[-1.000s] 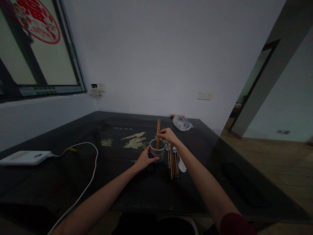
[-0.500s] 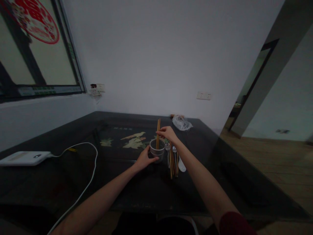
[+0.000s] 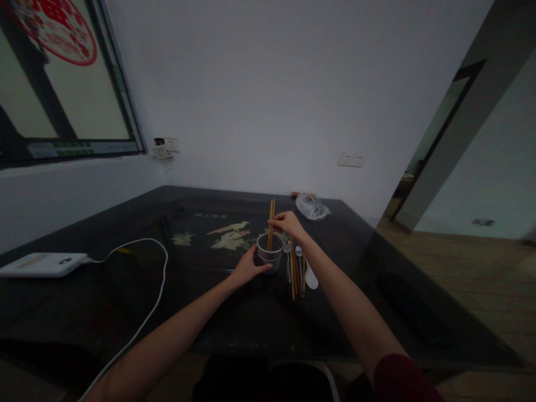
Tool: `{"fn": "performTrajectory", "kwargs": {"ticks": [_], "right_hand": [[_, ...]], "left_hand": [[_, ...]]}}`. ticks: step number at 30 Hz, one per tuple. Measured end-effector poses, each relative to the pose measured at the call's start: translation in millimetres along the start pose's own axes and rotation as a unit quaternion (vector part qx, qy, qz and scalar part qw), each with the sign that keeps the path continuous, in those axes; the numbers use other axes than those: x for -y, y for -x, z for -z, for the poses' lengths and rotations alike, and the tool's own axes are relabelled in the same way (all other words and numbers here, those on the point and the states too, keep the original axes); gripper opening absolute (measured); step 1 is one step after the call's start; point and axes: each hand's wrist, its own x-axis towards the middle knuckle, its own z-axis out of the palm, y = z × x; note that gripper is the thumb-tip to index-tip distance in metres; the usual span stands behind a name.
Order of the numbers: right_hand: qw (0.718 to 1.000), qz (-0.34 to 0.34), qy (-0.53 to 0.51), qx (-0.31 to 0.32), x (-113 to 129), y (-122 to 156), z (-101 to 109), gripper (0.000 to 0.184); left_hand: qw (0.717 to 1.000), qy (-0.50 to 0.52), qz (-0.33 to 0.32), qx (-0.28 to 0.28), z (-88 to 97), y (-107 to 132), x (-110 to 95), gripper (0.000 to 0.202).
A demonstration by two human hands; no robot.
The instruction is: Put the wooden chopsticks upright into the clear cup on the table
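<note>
A small clear cup (image 3: 270, 258) stands on the dark table (image 3: 234, 318). My left hand (image 3: 246, 268) wraps around its left side. Two wooden chopsticks (image 3: 271, 219) stand upright in the cup, and my right hand (image 3: 287, 224) pinches them just above the rim. To the right of the cup lie more chopsticks (image 3: 295, 274), two metal spoons (image 3: 298, 254) and a white spoon (image 3: 311, 277).
A white device (image 3: 39, 264) with a white cable (image 3: 156, 290) sits at the table's left. A crumpled plastic bag (image 3: 311, 206) lies near the wall at the back. A doorway and wooden floor open to the right.
Both hands stay on the cup and chopsticks; only the view has shifted slightly.
</note>
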Motion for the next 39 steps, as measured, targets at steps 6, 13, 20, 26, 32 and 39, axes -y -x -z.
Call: {"fn": "performTrajectory", "kwargs": {"ticks": [6, 13, 20, 26, 32, 39], "right_hand": [[1.0, 0.011, 0.022, -0.001, -1, 0, 1, 0.02], [1.0, -0.006, -0.011, -0.004, -7, -3, -1, 0.016], [0.999, -0.017, -0.05, 0.011, -7, -1, -1, 0.012], [0.998, -0.009, -0.065, -0.003, -7, 5, 2, 0.018], [0.994, 0.028, -0.063, -0.081, -15, 32, 21, 0.021], [0.984, 0.009, -0.121, -0.13, -54, 103, 47, 0.041]], "left_hand": [[1.0, -0.023, -0.004, -0.006, -0.1, 0, 1, 0.074], [1.0, -0.003, 0.008, -0.004, -0.1, -1, 7, 0.074], [1.0, 0.006, 0.006, -0.006, -0.1, -1, 5, 0.073], [1.0, -0.006, 0.003, -0.009, 0.1, 0, 4, 0.072], [1.0, -0.007, 0.011, -0.012, -0.3, 0, 2, 0.071], [0.999, -0.005, 0.028, -0.018, 0.4, -1, 2, 0.073]]}}
